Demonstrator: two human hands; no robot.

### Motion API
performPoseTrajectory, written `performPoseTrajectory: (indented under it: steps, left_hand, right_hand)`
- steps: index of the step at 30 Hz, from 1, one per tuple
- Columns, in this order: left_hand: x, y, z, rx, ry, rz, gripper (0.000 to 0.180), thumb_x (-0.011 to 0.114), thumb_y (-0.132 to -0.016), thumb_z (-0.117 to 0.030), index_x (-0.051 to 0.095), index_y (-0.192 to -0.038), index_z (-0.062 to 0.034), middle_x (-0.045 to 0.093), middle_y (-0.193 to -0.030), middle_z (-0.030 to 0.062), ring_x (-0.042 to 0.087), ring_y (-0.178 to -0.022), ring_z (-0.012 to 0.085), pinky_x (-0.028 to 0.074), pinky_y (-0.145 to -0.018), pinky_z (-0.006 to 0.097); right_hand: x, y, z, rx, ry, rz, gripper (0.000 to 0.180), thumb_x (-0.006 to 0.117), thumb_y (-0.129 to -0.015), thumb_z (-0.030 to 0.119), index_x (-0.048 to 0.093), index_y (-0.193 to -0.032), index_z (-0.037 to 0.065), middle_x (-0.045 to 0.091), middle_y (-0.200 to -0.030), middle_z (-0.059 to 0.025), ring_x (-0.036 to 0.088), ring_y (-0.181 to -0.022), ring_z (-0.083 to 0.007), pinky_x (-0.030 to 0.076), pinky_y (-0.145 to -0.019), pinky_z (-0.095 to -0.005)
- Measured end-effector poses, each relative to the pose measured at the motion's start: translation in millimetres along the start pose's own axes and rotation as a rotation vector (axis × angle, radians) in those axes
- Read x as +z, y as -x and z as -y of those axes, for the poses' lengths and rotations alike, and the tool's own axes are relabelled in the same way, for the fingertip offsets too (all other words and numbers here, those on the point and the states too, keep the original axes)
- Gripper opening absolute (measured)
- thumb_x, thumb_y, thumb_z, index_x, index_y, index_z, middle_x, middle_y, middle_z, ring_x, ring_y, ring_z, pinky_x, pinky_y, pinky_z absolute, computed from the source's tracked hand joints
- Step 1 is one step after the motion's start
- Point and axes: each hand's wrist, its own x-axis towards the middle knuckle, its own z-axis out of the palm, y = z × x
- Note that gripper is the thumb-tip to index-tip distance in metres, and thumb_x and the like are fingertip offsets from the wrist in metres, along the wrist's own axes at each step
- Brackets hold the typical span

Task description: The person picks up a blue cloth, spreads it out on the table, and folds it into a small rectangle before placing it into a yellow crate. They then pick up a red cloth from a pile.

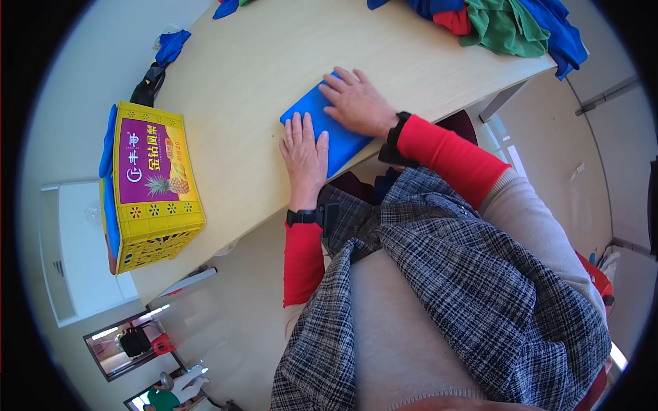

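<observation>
A flat blue piece of cloth (343,145), folded into a neat oblong, lies near the front edge of the table. My left hand (305,159) rests on its left side with the fingers stretched out. Across its far right part lies my right hand (360,107), palm down and fingers spread. Both hands press flat on the fabric and grip nothing. Parts of the cloth are hidden under them.
On the pale wooden table (240,82), a yellow plastic crate (154,240) with blue cloth over its rim stands at the left. Green cloth (507,27), blue and red ones heap at the far right. A blue cloth (173,46) lies at the far left.
</observation>
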Motion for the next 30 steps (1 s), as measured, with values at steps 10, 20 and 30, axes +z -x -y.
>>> performPoseTrajectory:
  steps: [10,20,30]
  left_hand:
    - [12.8,18.1,-5.2,0.015,0.063,-0.068,0.064,0.045,-0.104,-0.041,0.029,-0.159,-0.0133,0.026,-0.165,0.0165,0.018,-0.154,0.0367,0.015,-0.12,0.062]
    - [3.2,15.5,-18.7,-0.049,-0.129,-0.039,0.06,0.04,-0.106,-0.039,0.036,-0.155,-0.0047,0.032,-0.163,0.0169,0.024,-0.152,0.0383,0.019,-0.118,0.063]
    - [-11.4,49.4,-46.0,0.113,0.039,-0.098,0.062,0.06,-0.099,-0.031,0.042,-0.15,-0.001,0.038,-0.158,0.0201,0.029,-0.149,0.0395,0.023,-0.119,0.06]
  right_hand:
    - [16.6,23.3,67.5,-0.13,-0.442,-0.027,0.061,0.043,-0.103,0.048,0.046,-0.149,0.008,0.044,-0.155,-0.0142,0.034,-0.148,-0.0344,0.022,-0.122,-0.0506]
    - [13.4,14.6,5.9,-0.11,-0.058,-0.029,0.058,0.038,-0.106,0.048,0.047,-0.15,0.012,0.045,-0.157,-0.0094,0.033,-0.149,-0.0297,0.021,-0.123,-0.0479]
    - [17.8,13.4,-8.6,-0.009,-0.032,0.0,0.055,0.035,-0.107,0.049,0.047,-0.151,0.017,0.041,-0.159,-0.0072,0.031,-0.15,-0.0284,0.029,-0.12,-0.0475]
